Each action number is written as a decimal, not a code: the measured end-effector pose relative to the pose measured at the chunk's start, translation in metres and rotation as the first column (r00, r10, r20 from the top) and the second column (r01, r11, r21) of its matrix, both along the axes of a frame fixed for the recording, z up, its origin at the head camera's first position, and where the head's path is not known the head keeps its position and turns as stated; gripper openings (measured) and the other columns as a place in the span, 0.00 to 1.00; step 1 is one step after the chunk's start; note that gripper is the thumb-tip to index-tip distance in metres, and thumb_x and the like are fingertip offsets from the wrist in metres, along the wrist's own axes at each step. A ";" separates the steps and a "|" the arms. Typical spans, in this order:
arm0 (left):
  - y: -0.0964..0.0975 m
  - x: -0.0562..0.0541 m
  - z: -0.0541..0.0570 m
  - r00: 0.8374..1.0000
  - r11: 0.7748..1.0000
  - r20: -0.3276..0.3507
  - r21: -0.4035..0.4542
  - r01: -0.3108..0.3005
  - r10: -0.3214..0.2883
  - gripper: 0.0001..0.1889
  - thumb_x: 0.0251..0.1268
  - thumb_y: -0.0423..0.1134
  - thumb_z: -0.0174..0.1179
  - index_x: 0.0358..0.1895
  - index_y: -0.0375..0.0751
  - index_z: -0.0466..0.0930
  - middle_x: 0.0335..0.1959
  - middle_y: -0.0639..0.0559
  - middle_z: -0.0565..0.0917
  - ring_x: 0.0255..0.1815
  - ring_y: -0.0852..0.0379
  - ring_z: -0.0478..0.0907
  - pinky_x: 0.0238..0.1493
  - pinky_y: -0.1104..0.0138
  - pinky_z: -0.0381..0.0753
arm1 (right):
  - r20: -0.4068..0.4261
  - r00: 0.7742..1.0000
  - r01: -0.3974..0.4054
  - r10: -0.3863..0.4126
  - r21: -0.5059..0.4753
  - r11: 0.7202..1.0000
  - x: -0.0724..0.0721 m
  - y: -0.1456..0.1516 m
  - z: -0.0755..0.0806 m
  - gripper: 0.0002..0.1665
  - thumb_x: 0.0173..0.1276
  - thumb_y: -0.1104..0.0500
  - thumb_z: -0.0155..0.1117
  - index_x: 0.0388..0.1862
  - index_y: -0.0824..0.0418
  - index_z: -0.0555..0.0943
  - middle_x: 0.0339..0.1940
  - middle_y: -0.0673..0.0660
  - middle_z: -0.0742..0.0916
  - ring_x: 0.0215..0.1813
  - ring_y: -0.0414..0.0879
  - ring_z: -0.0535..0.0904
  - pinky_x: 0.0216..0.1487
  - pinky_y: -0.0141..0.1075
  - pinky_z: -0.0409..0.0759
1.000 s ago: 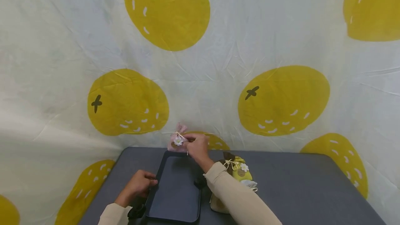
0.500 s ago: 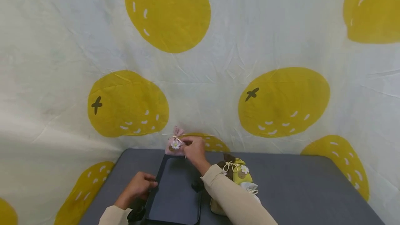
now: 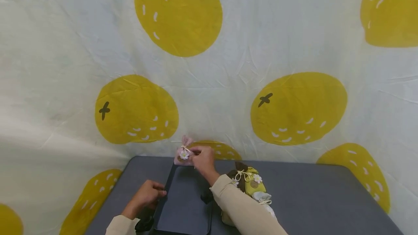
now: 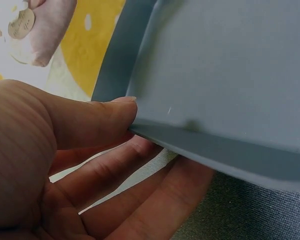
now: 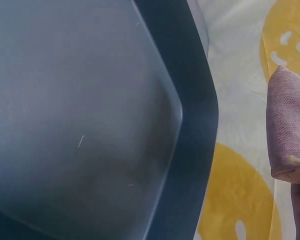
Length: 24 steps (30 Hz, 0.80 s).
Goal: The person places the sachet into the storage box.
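Note:
A dark grey rectangular tray (image 3: 183, 200) is in the head view's lower middle. My left hand (image 3: 148, 195) pinches its left rim; in the left wrist view the thumb (image 4: 97, 120) lies on the rim with the fingers beneath. My right hand (image 3: 204, 159), reaching across the tray, pinches the side of a small pink drawstring pouch (image 3: 184, 155) with a white daisy on it. The pouch is upright at the tray's far end. The right wrist view shows part of that pink pouch (image 5: 290, 125) beyond the tray's edge; most of the hand is out of that view.
Right of the tray sit a dark brown pouch (image 3: 241, 183), a yellow pouch (image 3: 254, 189) and a white pouch (image 3: 262, 196), partly behind the right forearm. A beige-brown item (image 3: 226, 218) shows below them. A lemon-print cloth (image 3: 215, 108) hangs behind the grey table (image 3: 313, 195).
My right hand and the pink pouch have shifted slightly left and down, nearer the tray's far edge. My left hand keeps its hold on the rim. The head view has tilted a little.

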<state>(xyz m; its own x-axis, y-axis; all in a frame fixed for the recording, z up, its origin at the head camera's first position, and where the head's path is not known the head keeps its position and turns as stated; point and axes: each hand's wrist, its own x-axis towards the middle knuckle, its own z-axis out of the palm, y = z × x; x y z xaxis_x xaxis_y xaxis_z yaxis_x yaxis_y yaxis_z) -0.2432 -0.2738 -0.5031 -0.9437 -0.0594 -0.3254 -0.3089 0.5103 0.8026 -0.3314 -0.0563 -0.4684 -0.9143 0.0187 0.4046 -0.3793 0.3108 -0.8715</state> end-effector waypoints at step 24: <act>0.000 0.001 0.003 1.000 1.000 0.017 -0.002 0.000 0.000 0.19 0.66 0.28 0.67 0.58 0.21 0.82 0.53 0.26 0.86 0.42 0.36 0.90 0.38 0.47 0.90 | -0.002 1.000 0.017 -0.017 0.070 0.997 -0.002 -0.009 -0.018 0.12 0.51 0.74 0.73 0.33 0.60 0.94 0.29 0.55 0.93 0.34 0.43 0.88 0.35 0.34 0.86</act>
<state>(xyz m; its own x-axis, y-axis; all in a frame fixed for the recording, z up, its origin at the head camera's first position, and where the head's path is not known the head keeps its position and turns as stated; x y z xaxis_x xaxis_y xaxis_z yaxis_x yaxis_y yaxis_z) -0.2426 -0.2733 -0.5003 -0.9379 -0.0602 -0.3416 -0.3228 0.5118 0.7961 -0.3338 -0.0658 -0.4864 -0.9135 0.0060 0.4069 -0.3747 0.3775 -0.8468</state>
